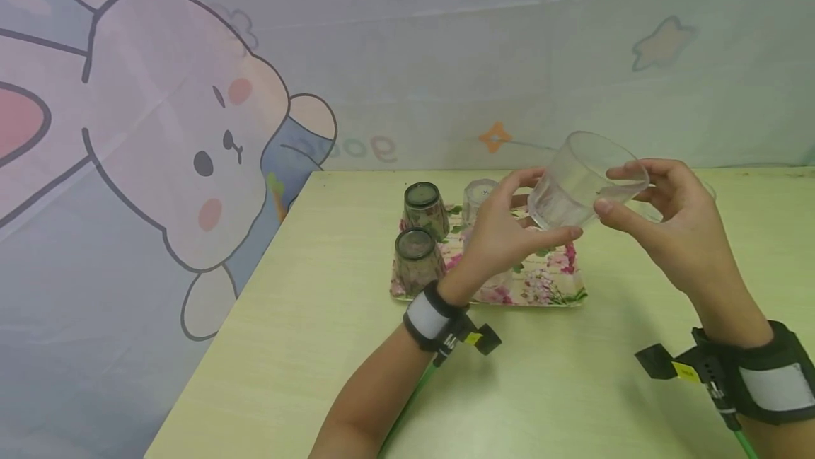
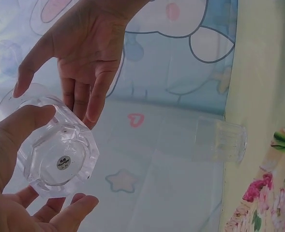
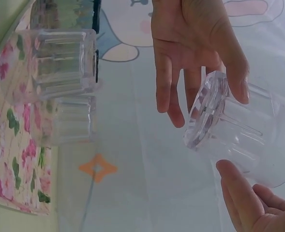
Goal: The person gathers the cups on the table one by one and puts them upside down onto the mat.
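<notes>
A clear drinking glass [image 1: 576, 187] is held in the air between both hands, tilted with its open rim up and to the right. My left hand [image 1: 499, 229] grips it near the base, thumb on one side and fingers on the other. Nearer the rim, my right hand [image 1: 678, 222] holds it between thumb and fingers. The left wrist view shows the faceted base, with a small round sticker [image 2: 63, 163] on it. From the right wrist view the same glass [image 3: 244, 128] lies sideways between the two hands.
Below and behind the left hand, a floral tray [image 1: 538, 293] bears two dark glasses [image 1: 418, 261] and clear glasses [image 3: 65, 65], upside down. Another clear glass [image 2: 217, 140] stands on the table right of the tray, mostly behind the right hand. A printed curtain [image 1: 433, 77] hangs along the table's back edge.
</notes>
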Motion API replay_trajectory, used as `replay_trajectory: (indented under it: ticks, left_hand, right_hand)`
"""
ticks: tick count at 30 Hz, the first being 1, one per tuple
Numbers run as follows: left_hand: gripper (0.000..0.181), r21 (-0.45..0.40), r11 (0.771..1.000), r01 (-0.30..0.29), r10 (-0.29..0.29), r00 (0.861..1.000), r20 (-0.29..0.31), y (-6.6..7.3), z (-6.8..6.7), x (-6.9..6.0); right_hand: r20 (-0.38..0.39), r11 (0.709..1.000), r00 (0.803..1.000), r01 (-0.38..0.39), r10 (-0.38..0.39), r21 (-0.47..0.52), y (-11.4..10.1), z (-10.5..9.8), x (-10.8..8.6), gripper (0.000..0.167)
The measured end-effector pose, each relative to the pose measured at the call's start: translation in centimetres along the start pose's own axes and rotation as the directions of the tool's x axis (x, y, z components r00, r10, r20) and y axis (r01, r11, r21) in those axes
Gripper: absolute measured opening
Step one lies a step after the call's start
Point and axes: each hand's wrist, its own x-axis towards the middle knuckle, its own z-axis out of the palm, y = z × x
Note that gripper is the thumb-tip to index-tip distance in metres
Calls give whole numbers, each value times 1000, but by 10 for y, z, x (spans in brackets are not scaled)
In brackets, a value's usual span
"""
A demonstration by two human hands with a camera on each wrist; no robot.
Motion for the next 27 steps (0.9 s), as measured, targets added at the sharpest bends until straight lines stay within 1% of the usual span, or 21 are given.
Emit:
replay_trajectory:
  ticks: [3,5,8,10,12,14,18,21,24,27]
  left_hand:
    - [77,-3,1000,-2,2,1000,-7,0,-1,0]
    - [77,-15,1000,-5,5,1000,-9,0,-2,0]
    - [77,-15,1000,-13,13,1000,-13,0,-3,1]
    - [77,-8,1000,-25,25,1000,-14,1,-3,1]
    - [77,1,999,-35,35,999,-14,1,-4,1]
    - [76,-4,999,-42,42,999,-13,1,-5,1]
    - [75,-30,998,-57,57,998,-8,2,-8,1]
    - [74,-46,997,-67,67,998,-6,2,-9,1]
    - [74,-51,996,-75,74,997,-11,3,-11,1]
    - [75,-66,994,-83,83,996,-15,4,-12,1]
  right_hand:
    - [15,995,1000,0,-1,96,0,0,0,49]
    - [26,983,1000,-6,1,184,0,0,1,49]
    - [39,945,999,-12,-1,326,1,1,2,47]
    - [45,923,999,-10,-8,385,1,1,3,46]
    - [48,908,999,-6,-16,418,2,1,3,45]
    - [53,903,998,-4,-21,429,2,1,3,44]
    - [66,904,998,-12,-18,427,3,1,3,43]
    - [73,916,997,-21,-9,401,5,0,2,44]
    - [80,921,997,-25,-7,388,6,0,2,44]
    - [85,913,996,-22,-14,407,6,0,2,43]
